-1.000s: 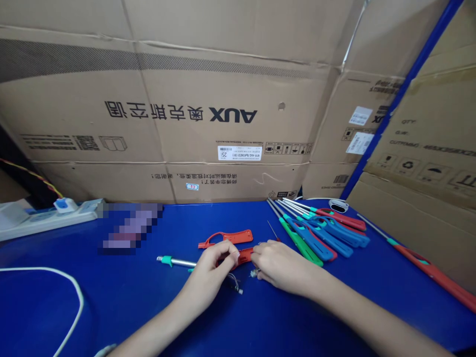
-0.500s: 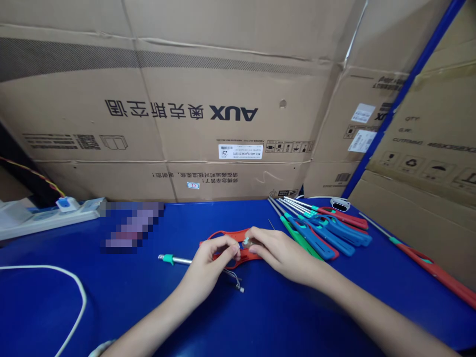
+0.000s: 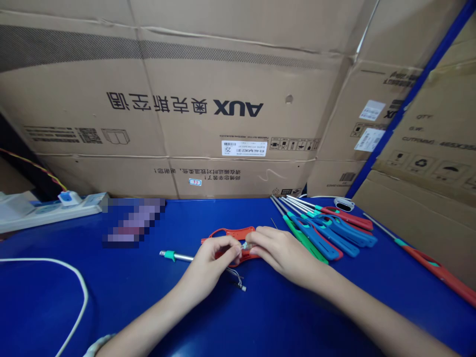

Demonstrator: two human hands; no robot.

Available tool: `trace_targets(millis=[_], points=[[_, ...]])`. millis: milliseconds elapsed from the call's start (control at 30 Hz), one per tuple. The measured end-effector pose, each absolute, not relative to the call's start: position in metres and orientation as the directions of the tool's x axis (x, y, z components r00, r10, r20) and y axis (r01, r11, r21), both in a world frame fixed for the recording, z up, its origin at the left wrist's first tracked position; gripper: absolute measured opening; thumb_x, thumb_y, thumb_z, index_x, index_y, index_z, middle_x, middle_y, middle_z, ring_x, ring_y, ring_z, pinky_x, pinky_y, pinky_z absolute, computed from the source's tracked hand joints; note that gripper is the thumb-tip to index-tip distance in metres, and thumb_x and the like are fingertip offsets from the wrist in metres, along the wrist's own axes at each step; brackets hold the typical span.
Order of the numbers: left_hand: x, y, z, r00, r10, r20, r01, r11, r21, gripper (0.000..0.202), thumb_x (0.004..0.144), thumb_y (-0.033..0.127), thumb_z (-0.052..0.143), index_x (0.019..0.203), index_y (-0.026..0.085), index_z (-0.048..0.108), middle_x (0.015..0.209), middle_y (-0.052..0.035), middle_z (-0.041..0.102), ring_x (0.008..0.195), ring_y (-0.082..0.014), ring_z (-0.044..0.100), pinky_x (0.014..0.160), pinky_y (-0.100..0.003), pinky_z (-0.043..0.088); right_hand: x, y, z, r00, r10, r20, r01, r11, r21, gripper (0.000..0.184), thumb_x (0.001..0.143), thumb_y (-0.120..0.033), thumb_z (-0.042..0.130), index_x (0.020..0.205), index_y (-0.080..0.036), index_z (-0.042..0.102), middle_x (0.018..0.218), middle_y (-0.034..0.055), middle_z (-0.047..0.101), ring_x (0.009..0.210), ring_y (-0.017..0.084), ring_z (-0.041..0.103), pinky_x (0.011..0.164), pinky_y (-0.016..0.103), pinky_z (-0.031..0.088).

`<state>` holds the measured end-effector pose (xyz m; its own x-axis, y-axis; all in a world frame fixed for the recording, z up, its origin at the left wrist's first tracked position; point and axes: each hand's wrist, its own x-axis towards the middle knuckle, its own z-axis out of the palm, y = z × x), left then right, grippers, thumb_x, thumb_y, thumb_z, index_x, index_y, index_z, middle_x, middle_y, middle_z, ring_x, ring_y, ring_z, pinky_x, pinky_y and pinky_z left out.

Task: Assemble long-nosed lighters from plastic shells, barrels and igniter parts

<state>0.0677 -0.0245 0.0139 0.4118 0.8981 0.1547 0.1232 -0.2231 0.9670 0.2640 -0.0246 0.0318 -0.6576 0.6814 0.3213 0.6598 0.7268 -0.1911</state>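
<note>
Both my hands meet at the middle of the blue table (image 3: 260,317). My left hand (image 3: 211,263) is closed in a pinch on a red plastic lighter shell half (image 3: 243,255). My right hand (image 3: 278,250) pinches a small clear and teal part (image 3: 246,245) against that shell. A second red shell half (image 3: 232,232) lies just behind the fingers. A metal tube with a teal collar (image 3: 174,256) sticks out to the left. Thin wires with a small tip (image 3: 238,280) trail below my left hand.
Several finished long lighters (image 3: 327,228) in blue, green and red lie fanned at the right, one more red lighter (image 3: 435,270) further right. Cardboard boxes (image 3: 208,109) wall the back. A power strip (image 3: 48,210) sits far left, a white cable (image 3: 70,282) loops below it.
My right hand lifted the small part from the table near my left hand up to the red shell. My left hand shifted slightly up; the view moved a little.
</note>
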Motion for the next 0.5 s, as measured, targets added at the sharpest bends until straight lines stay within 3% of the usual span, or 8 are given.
trace_targets(millis=[500], points=[[0.065, -0.022, 0.007, 0.471, 0.878, 0.087, 0.194, -0.199, 0.961, 0.031, 0.081, 0.037, 0.054, 0.061, 0.014, 0.059, 0.061, -0.0027, 0.060, 0.060, -0.0135, 0.051, 0.061, -0.024, 0.039, 0.262, -0.017, 0.017, -0.719, 0.590, 0.367, 0.638, 0.770, 0.011, 0.019, 0.097, -0.025, 0.045, 0.093, -0.018, 0.062, 0.079, 0.0038, 0.059, 0.072, 0.015, 0.055, 0.064, 0.024, 0.040]])
